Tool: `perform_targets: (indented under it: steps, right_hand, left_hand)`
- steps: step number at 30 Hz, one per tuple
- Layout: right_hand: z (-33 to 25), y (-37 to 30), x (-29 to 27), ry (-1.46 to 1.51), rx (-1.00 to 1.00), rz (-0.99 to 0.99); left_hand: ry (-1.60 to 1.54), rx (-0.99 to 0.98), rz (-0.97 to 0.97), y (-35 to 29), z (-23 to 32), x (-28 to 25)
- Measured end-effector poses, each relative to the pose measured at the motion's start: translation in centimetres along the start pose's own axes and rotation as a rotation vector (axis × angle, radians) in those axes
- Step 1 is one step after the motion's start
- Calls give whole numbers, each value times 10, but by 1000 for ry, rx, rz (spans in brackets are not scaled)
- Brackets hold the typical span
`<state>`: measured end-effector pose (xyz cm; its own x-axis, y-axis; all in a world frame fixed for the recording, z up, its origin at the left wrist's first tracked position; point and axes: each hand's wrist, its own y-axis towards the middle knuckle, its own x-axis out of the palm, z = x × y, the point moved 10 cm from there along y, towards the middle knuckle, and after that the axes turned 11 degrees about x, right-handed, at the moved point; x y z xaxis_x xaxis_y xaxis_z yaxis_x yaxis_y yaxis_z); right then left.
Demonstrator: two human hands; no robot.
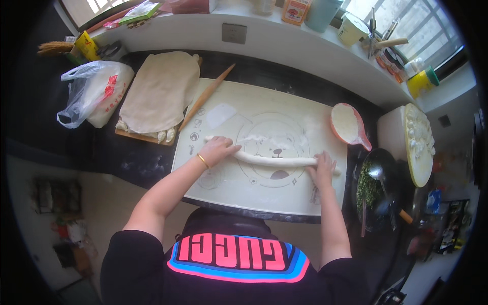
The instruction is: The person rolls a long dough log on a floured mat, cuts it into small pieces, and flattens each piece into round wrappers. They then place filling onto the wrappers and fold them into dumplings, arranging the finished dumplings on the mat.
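Observation:
A long white rope of dough [277, 161] lies across the pale kneading mat [218, 190], bowing slightly downward in its middle. Over its left part is my left hand [219, 151], a yellow bracelet at the wrist, its fingers curled about the dough. My right hand [324, 169] grips the rope near its other end, thumb toward the middle. A short tip of dough pokes out beyond each hand. Both palms are turned down, so the undersides of the fingers are hidden. At the mat's upper left edge a tapered wooden rolling pin [207, 96] rests slantwise, and a white scraper [221, 114] lies nearby.
Left stand a board [152, 138] of shaped dough under a dough-coloured sheet [161, 91] and a plastic bag of flour [104, 94]. Right are a pink-rimmed bowl of flour [346, 124], a dark pan of chopped greens [370, 188] with spoons, and a round tray of dumplings [419, 147].

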<state>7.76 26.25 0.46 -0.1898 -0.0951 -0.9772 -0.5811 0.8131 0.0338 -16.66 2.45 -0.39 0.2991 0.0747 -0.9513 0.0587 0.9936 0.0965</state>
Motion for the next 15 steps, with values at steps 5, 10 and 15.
perform_targets:
  steps: [5, 10, 15]
  right_hand:
    - [-155, 10, 9, 223, -116, -60]
    - [-252, -15, 89, 151, -158, -84]
    - [-247, -97, 90, 94, -289, -177]
  left_hand:
    - [227, -194, 217, 38, -13, -23]
    - [93, -384, -25, 26, -27, 17]
    - [-99, -529, 8, -58, 5, 33]
